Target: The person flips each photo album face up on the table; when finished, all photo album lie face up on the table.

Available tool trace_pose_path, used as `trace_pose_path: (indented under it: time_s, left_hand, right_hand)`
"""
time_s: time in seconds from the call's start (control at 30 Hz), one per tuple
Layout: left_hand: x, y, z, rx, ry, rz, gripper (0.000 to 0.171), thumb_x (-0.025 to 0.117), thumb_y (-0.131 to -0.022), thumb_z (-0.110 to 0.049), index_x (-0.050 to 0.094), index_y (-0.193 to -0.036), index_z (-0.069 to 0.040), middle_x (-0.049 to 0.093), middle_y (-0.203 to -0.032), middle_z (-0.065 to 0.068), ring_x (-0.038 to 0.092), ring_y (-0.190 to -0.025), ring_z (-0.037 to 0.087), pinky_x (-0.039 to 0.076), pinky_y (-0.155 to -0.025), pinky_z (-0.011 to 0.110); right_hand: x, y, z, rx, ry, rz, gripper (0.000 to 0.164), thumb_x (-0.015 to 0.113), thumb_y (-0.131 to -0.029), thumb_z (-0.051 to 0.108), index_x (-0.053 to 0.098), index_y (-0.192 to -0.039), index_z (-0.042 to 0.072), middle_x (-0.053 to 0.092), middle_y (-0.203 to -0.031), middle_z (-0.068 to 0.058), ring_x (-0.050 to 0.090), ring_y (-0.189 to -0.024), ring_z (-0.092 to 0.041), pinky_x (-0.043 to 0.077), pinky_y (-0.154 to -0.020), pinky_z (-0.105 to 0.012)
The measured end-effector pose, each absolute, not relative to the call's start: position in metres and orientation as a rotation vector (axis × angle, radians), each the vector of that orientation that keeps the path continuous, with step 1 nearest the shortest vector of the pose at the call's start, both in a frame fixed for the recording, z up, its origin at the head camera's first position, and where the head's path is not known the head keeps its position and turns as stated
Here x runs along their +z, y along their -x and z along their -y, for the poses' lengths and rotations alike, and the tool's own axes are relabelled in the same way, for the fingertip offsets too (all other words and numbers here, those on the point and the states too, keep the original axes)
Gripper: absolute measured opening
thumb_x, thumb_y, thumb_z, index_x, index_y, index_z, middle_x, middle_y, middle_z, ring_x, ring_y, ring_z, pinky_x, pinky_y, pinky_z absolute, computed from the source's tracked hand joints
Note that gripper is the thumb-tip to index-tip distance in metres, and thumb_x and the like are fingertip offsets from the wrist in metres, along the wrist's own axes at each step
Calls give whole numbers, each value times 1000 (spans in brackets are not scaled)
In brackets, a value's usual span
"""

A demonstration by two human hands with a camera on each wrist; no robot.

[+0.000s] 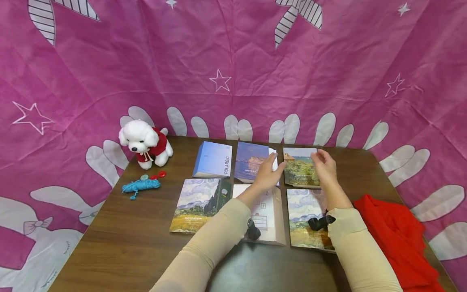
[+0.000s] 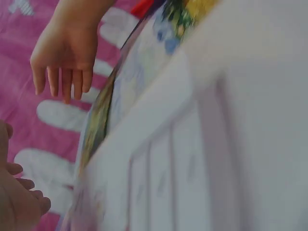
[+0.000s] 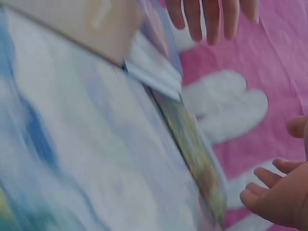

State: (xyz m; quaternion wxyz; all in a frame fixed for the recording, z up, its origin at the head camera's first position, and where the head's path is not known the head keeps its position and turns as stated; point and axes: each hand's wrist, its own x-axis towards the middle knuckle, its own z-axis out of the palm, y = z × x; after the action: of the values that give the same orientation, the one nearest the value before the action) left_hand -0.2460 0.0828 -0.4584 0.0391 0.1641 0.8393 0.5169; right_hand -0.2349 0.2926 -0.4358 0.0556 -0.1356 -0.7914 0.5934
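Note:
Both hands are raised over the back row of photo albums, palms facing each other with a gap between. My left hand (image 1: 268,175) hovers above the right side of a blue-purple album with a cliff picture (image 1: 251,159), its fingers extended and nothing in them. Beside the right edge of a green landscape album (image 1: 300,168), my right hand (image 1: 325,167) holds nothing, fingers relaxed. In the left wrist view the right hand (image 2: 70,55) shows loosely straight fingers. Below the forearms lie a pale album with drawn furniture (image 1: 260,215) and a cloudy-sky landscape album (image 1: 304,215), both partly covered.
A blue Polaroid album (image 1: 213,159) and another landscape album (image 1: 195,205) lie to the left. A white plush dog (image 1: 146,142), blue yarn (image 1: 141,185) and several buttons (image 1: 162,174) are at the far left. Red cloth (image 1: 395,239) covers the right edge. A pink curtain (image 1: 189,61) hangs behind.

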Motion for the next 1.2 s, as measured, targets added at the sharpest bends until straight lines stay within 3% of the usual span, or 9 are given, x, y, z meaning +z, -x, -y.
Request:
trace_pose_path:
  time_s: [0.23, 0.5, 0.63, 0.73, 0.83, 0.9, 1.0, 1.07, 1.2]
  left_hand:
    - [-464, 234, -121, 1509, -535, -2484, 65, 44, -107, -46, 32, -159, -9, 28, -165, 9, 29, -150, 26, 27, -121, 44]
    - [-472, 226, -144, 1471, -339, -2474, 64, 43, -106, -50, 36, -158, -12, 24, -167, 5, 16, -154, 27, 21, -123, 47]
    - [-472, 228, -147, 1448, -296, -2459, 65, 46, -106, -48, 35, -158, -12, 22, -168, 5, 15, -155, 25, 21, -123, 46]
    - [-471, 230, -148, 1464, -286, -2436, 66, 48, -105, -49, 34, -159, -14, 22, -168, 3, 15, -155, 22, 21, -123, 45]
    - [-470, 230, -149, 1481, -297, -2424, 66, 48, -104, -51, 35, -159, -18, 24, -167, 0, 14, -155, 21, 20, -123, 44]
    - [-468, 229, -150, 1493, -308, -2410, 66, 48, -103, -54, 35, -159, -21, 24, -167, -2, 14, -155, 22, 20, -123, 46]
    - [-466, 227, -152, 1514, -315, -2366, 67, 45, -101, -61, 35, -159, -28, 23, -167, -5, 14, -155, 24, 20, -122, 52]
    - [-465, 226, -154, 1525, -308, -2336, 67, 40, -101, -66, 33, -159, -34, 22, -167, -6, 16, -155, 26, 20, -122, 54]
    - [-466, 225, -157, 1529, -314, -2316, 69, 26, -99, -73, 24, -160, -41, 21, -167, -6, 22, -153, 29, 23, -121, 54]
  right_hand:
    - [-446, 234, -327, 1847, 630, 2344, 72, 47, -105, 47, 23, -161, 8, 22, -166, -14, 21, -151, -32, 18, -123, -48]
    - [-461, 230, -342, 1904, 611, 2594, 76, 39, -107, 47, 7, -163, 6, -1, -168, -20, 3, -152, -44, 13, -119, -66]
    - [-459, 231, -343, 2053, 577, 2547, 78, 38, -107, 49, 3, -163, 8, -11, -168, -14, -10, -153, -38, 3, -122, -60]
    - [-455, 233, -343, 2188, 553, 2440, 79, 36, -107, 50, 0, -163, 7, -14, -168, -12, -12, -153, -33, -2, -123, -52]
    - [-452, 234, -342, 2283, 587, 2274, 73, 36, -109, 42, 3, -162, 6, -5, -169, -9, -3, -155, -27, 0, -125, -43]
    - [-451, 235, -341, 2307, 643, 2126, 64, 39, -109, 32, 15, -162, 5, 18, -167, -12, 19, -153, -22, 15, -124, -33]
    - [-447, 236, -338, 2312, 688, 1914, 48, 47, -108, 18, 43, -154, 7, 55, -137, -5, 51, -125, -13, 43, -103, -21]
    - [-442, 236, -335, 2345, 673, 1773, 37, 54, -105, 13, 58, -142, 9, 60, -113, 5, 58, -101, -6, 52, -79, -17]
    - [-432, 236, -324, 2375, 593, 1664, 29, 62, -100, 9, 67, -128, 10, 63, -101, 5, 63, -82, -5, 56, -66, -18]
